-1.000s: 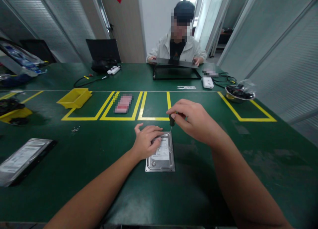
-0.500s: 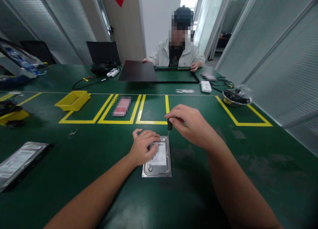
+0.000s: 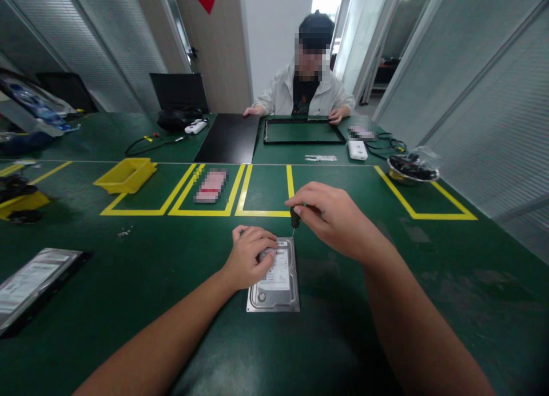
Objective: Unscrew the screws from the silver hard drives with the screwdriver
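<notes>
A silver hard drive (image 3: 278, 278) with a white label lies on the green table in front of me. My left hand (image 3: 253, 256) is curled over its upper left part and holds it, thumb across the label; that corner is hidden. In my right hand (image 3: 328, 213) is a screwdriver (image 3: 294, 217) with a dark handle, pinched near its top. It stands almost upright, its thin shaft reaching the drive's upper right corner. Whether the tip sits in a screw is too small to tell.
Another hard drive (image 3: 36, 284) lies at the left, with small screws (image 3: 124, 232) beyond it. Farther back are a yellow bin (image 3: 126, 175) and a metal bowl (image 3: 412, 175) of dark parts. Across the table a person (image 3: 283, 92) handles a black panel (image 3: 229, 138) and a frame (image 3: 304, 143).
The person opposite has lowered the black panel onto the table, left of the frame. My hands, the screwdriver and the hard drive keep their places relative to each other.
</notes>
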Motion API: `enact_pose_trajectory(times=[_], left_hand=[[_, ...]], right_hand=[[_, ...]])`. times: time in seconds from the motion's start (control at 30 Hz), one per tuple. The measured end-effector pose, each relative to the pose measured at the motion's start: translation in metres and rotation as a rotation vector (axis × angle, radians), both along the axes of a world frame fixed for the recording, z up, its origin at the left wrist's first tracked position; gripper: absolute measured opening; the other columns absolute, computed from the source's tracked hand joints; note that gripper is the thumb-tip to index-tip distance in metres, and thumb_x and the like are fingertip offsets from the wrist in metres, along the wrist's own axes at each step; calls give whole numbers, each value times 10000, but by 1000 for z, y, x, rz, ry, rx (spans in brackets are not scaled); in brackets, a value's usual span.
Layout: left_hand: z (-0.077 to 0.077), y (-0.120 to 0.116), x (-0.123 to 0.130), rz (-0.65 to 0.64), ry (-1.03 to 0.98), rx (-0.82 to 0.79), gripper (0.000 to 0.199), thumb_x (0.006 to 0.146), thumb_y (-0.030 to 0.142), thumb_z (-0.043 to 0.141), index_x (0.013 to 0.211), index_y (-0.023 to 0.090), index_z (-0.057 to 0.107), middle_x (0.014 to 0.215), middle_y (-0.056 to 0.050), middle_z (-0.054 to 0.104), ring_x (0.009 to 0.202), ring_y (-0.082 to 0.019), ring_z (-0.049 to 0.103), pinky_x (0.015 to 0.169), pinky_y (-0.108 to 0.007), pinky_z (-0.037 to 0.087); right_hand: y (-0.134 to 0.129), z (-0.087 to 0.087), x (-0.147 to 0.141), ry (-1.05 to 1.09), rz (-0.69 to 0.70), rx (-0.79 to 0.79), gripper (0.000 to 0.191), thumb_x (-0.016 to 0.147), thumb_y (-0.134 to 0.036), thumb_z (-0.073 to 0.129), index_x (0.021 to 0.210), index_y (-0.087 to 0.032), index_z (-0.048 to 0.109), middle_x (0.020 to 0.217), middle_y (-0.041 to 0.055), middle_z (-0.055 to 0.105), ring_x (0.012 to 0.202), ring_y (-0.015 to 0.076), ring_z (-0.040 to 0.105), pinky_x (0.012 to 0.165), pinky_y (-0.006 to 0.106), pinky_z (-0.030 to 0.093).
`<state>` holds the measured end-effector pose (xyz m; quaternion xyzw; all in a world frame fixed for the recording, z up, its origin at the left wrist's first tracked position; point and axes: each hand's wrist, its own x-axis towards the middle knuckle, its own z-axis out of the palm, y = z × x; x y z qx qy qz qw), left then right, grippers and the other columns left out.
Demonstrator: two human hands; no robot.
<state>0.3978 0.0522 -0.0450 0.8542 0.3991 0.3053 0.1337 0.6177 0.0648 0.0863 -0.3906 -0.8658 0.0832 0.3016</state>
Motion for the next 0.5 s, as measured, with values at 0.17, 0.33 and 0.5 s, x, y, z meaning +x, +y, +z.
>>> enact_pose_trajectory(times=[0.17,0.33,0.5], left_hand=[[-1,1,0,-8,22,-3,185,854,250,541,947,253,701,1101,-33,699,1068,-242,573,971,-470,253],[-1,2,1,-22,32,-20,200,856,269,539,973,257,702,1118,-34,694,1080,-248,569,967,-468,254],[-2,5,2,-32,12,-34,183,846,273,560,956,256,705,1105,-27,696,1068,-243,576,964,-461,256]], right_hand=[[-1,1,2,-25,-29,9,183,888,-102,540,938,-160,706,948,53,693,893,164,620,810,274,456],[-1,1,2,-42,-34,35,145,895,-135,564,918,-153,706,918,53,690,868,161,614,780,261,440],[0,2,2,-59,-38,32,124,902,-151,578,895,-152,701,897,45,683,864,155,605,782,254,429]])
